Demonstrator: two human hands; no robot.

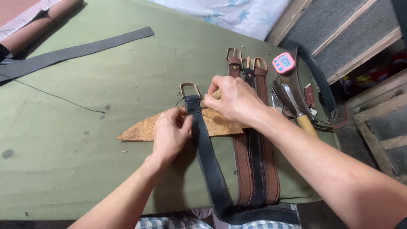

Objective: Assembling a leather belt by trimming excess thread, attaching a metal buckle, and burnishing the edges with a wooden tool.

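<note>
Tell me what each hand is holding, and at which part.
The left hand pinches the dark belt at its edge, just below the buckle. The right hand grips a wooden-handled tool by the handle; its tip is hidden.

You have an olive-green cloth [106,140] under everything, with a tan, speckled cork-like board [144,130] on it. The belt [210,165] at your hands is dark blue-grey with a brass-coloured buckle [190,89] — beside it lie two brown belts [239,161] and a black one [255,169]. A pink timer [283,62] sits further off — and blue-and-white checked fabric [178,222] shows at the bottom.
</note>
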